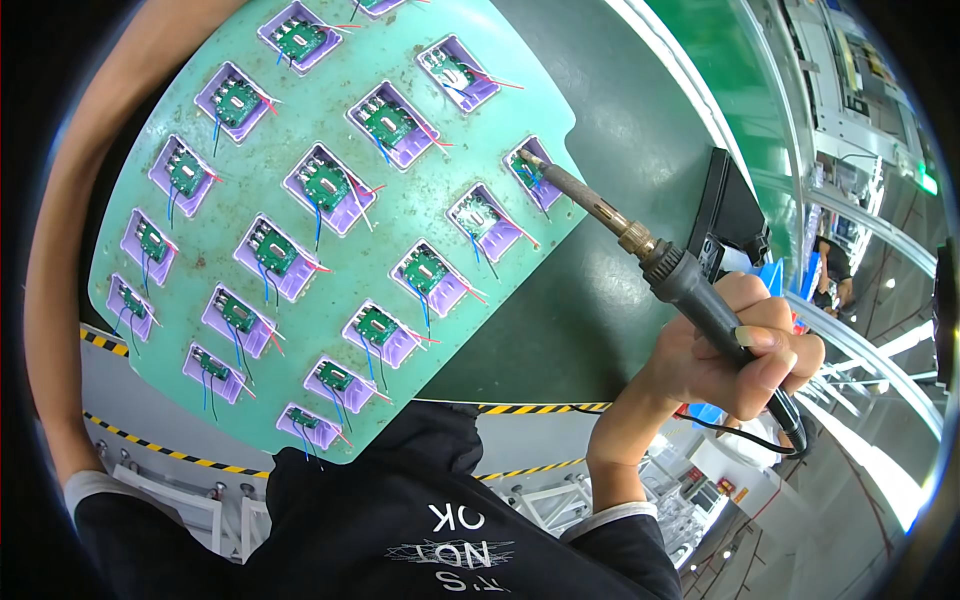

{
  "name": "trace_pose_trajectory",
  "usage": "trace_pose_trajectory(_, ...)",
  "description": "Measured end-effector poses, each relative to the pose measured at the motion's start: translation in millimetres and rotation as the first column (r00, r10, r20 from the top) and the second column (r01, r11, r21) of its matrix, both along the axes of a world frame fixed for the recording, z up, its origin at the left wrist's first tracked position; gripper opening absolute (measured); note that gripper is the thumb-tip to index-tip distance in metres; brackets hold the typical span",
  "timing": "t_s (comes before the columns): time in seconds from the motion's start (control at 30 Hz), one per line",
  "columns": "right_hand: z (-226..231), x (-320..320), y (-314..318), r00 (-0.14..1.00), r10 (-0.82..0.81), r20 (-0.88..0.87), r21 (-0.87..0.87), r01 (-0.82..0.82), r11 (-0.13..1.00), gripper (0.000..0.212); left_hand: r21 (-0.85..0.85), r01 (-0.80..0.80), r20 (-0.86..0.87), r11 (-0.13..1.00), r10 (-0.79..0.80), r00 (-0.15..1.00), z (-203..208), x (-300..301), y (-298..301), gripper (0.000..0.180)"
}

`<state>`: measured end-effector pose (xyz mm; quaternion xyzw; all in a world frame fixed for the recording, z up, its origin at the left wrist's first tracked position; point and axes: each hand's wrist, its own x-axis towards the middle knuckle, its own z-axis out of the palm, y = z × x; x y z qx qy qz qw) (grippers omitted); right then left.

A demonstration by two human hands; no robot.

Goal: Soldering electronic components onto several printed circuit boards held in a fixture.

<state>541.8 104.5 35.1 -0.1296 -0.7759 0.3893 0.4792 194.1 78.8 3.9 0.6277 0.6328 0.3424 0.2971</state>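
My right hand (pixel 745 350) is closed around the black handle of a soldering iron (pixel 690 285). The iron slants up and left, its tip over a small green circuit board (pixel 528 172) in the rightmost purple pocket; whether it touches cannot be made out. Beneath lies a large light-green tray (pixel 205 265) with rows of purple pockets. Each holds a circuit board, such as the one near the middle (pixel 325 185), with thin red, blue and dark wires sticking out. My left forearm (pixel 58 250) reaches up along the tray's left side, its hand beyond the upper edge of view.
Under the tray is a dark green work surface (pixel 620 110). A black device (pixel 715 210) stands right of the tray, beside blue items (pixel 770 278). The iron's black cord (pixel 735 432) curves below my right hand. Yellow-black striped tape (pixel 540 409) runs along the near table edge.
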Motion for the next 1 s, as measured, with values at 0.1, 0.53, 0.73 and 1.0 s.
trace_pose_trajectory(0.1, -3.8, -16.8, -4.6, 0.991, -0.128, -0.038, 0.012, 0.128, 0.992, 0.022, -0.007, 0.003, -0.012, 1.0, -0.003, 1.0, -0.7, 0.5, 1.0, 0.053)
trace_pose_trajectory(0.53, 8.3, 6.0, 2.7, 0.953, -0.239, -0.187, -0.009, 0.241, 0.97, 0.021, -0.002, 0.004, 0.025, 1.0, -0.004, 1.0, -1.7, -0.2, 2.1, 0.053)
trace_pose_trajectory(0.73, 17.2, 39.6, 13.3, 0.785, -0.497, -0.369, -0.1, 0.498, 0.861, 0.035, -0.018, -0.049, 0.031, 0.999, 0.05, 0.998, 6.0, -3.4, -5.4, 0.049)
trace_pose_trajectory(1.0, 12.7, 92.4, 13.0, 0.679, -0.61, -0.409, -0.16, 0.604, 0.781, 0.035, 0.032, -0.187, -0.004, 0.982, 0.188, 0.982, -0.1, -23.4, -14.7, 0.057)
